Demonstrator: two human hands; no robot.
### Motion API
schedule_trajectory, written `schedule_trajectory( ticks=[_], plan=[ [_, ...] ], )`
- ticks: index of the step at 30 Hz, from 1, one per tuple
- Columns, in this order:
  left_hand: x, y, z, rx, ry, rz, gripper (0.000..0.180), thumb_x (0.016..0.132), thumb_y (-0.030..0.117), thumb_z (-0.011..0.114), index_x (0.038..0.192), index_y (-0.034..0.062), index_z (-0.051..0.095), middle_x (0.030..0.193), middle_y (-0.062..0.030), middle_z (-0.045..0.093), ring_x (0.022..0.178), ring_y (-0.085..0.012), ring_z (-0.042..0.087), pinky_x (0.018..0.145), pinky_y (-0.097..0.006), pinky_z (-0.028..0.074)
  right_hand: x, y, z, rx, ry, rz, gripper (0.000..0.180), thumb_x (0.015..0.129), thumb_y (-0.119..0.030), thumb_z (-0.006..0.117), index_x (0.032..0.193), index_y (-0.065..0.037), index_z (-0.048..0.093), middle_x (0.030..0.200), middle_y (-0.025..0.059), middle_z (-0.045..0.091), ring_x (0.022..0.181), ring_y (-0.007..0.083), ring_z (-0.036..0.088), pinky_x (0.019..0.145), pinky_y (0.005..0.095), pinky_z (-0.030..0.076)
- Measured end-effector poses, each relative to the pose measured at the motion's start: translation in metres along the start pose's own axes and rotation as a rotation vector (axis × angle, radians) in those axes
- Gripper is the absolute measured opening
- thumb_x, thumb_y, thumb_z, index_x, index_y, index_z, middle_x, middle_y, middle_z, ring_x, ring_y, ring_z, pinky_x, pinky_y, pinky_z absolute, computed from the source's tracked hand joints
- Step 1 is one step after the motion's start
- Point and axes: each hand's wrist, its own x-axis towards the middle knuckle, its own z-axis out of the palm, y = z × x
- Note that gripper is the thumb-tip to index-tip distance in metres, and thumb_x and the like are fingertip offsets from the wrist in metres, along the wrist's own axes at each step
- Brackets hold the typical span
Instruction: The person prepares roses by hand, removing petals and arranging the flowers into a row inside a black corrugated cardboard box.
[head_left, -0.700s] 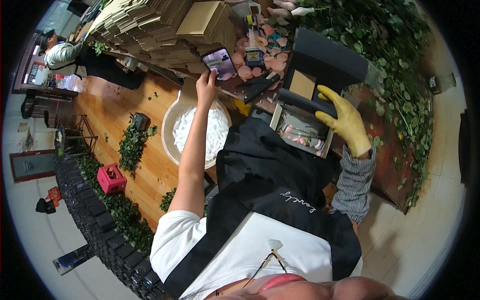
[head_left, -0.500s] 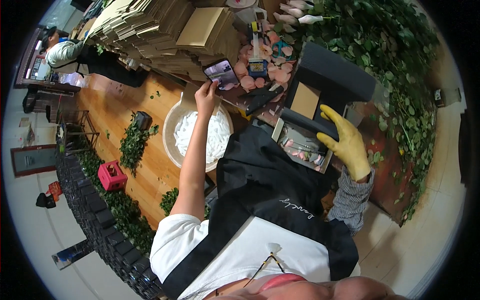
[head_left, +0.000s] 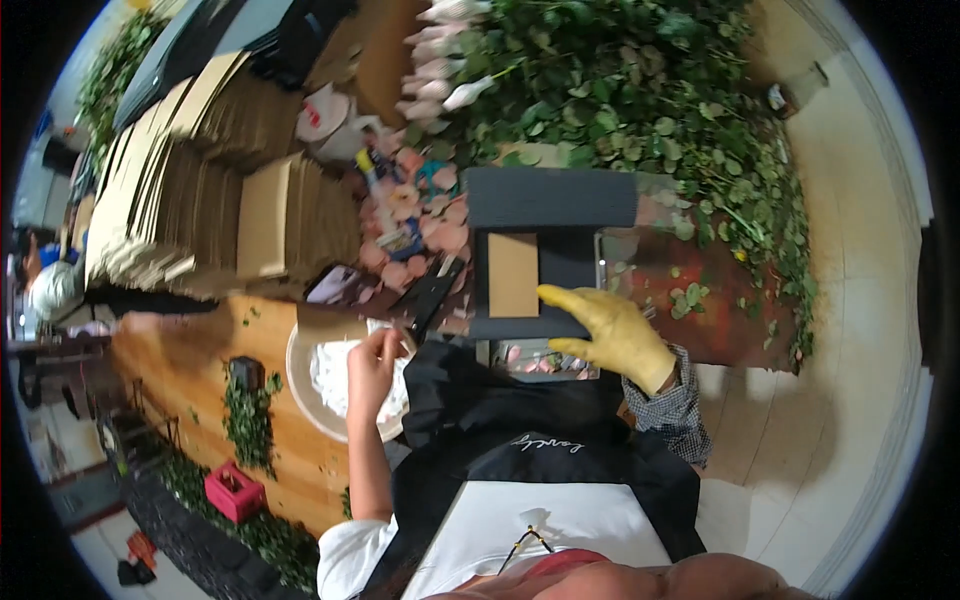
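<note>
While the right hand [head_left: 612, 335], in a yellow glove, lies on the near edge of the dark box [head_left: 540, 262], its grip is closed over that edge and holds the box steady on the table [head_left: 190, 350]. On the box, just left of the gloved fingers, sits a brown cardboard piece [head_left: 513, 274], flat and straight. The left hand [head_left: 373, 362] is bare and hangs over the white bowl [head_left: 312, 395]; its fingers are bent together, but I cannot tell if they pinch something or are only curled. The bowl has white, soft-looking material [head_left: 335, 375] inside.

As I judge it, the work is in an early or middle stage: the box is in place and its cardboard insert is set, but no flowers or leaves show inside it. Just below the right grip something pink [head_left: 530, 362] shows through a clear cover; what it is I cannot say.

Beyond the box, far from both hands, lie pink flower heads [head_left: 420, 225] and a big heap of green leafy stems [head_left: 640, 100]. To the left of them stand stacks of flat cardboard [head_left: 200, 210], and a phone [head_left: 335, 285] lies just above the left hand.
</note>
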Motion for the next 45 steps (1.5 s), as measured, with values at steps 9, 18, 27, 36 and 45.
schedule_trajectory(
  ticks=[9,18,27,36,45],
  plan=[
    [0.119,0.082,0.101,-0.165,-0.978,0.359,0.028,0.104,0.017,0.049,0.099,-0.0026,0.068,0.079,-0.0083,0.069,0.072,-0.0139,0.065,0.069,-0.03,0.054,-0.001,-0.001,0.003,0.079,-0.031,-0.016,0.065,0.083,-0.03,0.077,0.14,-0.012,0.054,0.101,0.013,0.068,0.095,0.0341,0.066,0.082,0.0446,0.053],
    [0.13,0.066,0.165,0.053,-0.936,0.169,0.03,0.097,0.017,0.053,0.088,-0.0067,0.068,0.071,-0.0142,0.073,0.065,-0.021,0.075,0.059,-0.031,0.059,-0.009,0.001,-0.006,0.091,-0.082,0.001,0.063,0.086,-0.031,0.077,0.139,-0.008,0.053,0.108,0.0145,0.07,0.101,0.0353,0.066,0.087,0.0455,0.053],
    [0.138,0.05,0.173,0.142,-0.729,0.161,0.036,0.094,0.03,0.057,0.088,-0.0011,0.074,0.068,-0.0148,0.072,0.061,-0.0243,0.073,0.065,-0.036,0.061,0.018,0.006,-0.056,0.496,-0.399,-0.146,0.067,0.097,-0.038,0.064,0.151,-0.005,0.042,0.141,0.0202,0.057,0.129,0.0363,0.055,0.11,0.0443,0.042],
    [0.138,0.035,0.207,0.138,-0.621,0.386,0.033,0.088,0.032,0.063,0.097,0.0026,0.076,0.086,-0.0226,0.072,0.074,-0.0407,0.068,0.071,-0.049,0.055,0.16,0.095,-0.203,0.048,0.511,-0.372,0.049,0.104,-0.022,0.054,0.147,0.001,0.048,0.142,0.0167,0.058,0.128,0.0275,0.057,0.111,0.0407,0.043],
    [0.144,0.039,0.215,0.028,-0.634,0.298,0.032,0.087,0.029,0.061,0.093,0.0001,0.074,0.079,-0.0203,0.07,0.071,-0.0392,0.066,0.069,-0.049,0.053,0.388,0.348,-0.262,-0.325,0.372,0.149,0.048,0.108,-0.024,0.048,0.152,-0.007,0.042,0.154,0.0165,0.046,0.138,0.035,0.047,0.112,0.0433,0.041]
  ],
)
